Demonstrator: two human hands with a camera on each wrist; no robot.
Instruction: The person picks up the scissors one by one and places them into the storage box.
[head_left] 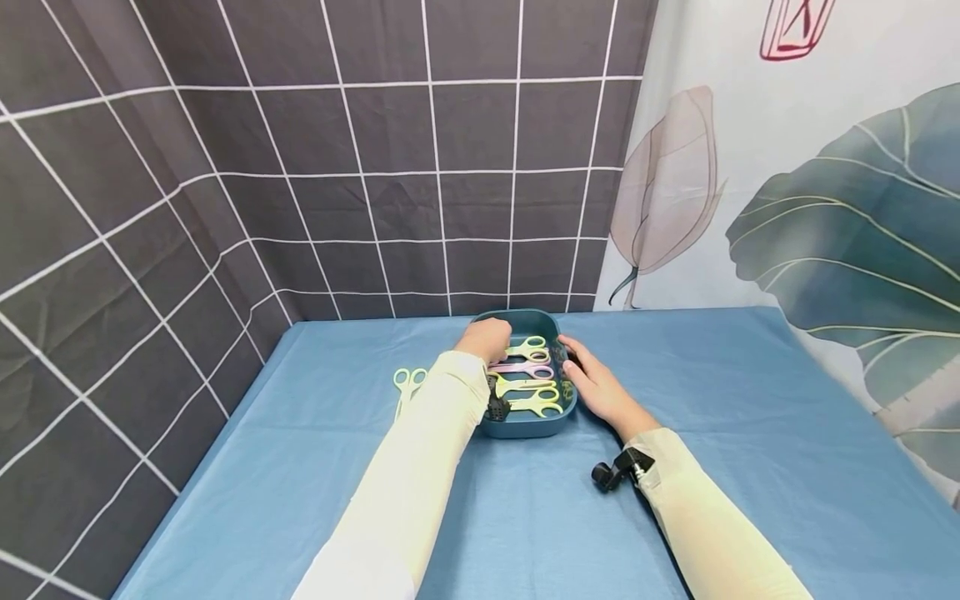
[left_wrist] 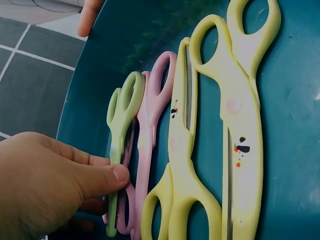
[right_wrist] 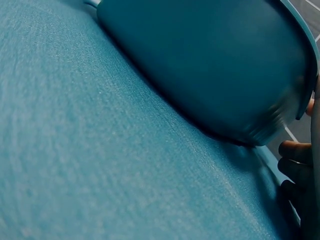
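Note:
In the left wrist view my left hand [left_wrist: 55,175] pinches the blade end of green scissors [left_wrist: 118,127] between thumb and fingers, inside a dark teal tray [head_left: 525,429]. Beside them lie pink scissors [left_wrist: 145,135], followed by two pairs of yellow scissors, one pair [left_wrist: 181,155] closer to the pink ones and the other pair [left_wrist: 245,150] farther off. My right hand [head_left: 600,387] rests against the tray's right side, its fingers at the rim and outer wall. Only some of its fingers show in the right wrist view.
Left of the tray, another pair of light green scissors [head_left: 408,382] lies on the blue cloth [head_left: 315,433], partly hidden by the left sleeve. A dark gridded curtain [head_left: 390,200] hangs behind the table. Both wrists wear small black cameras.

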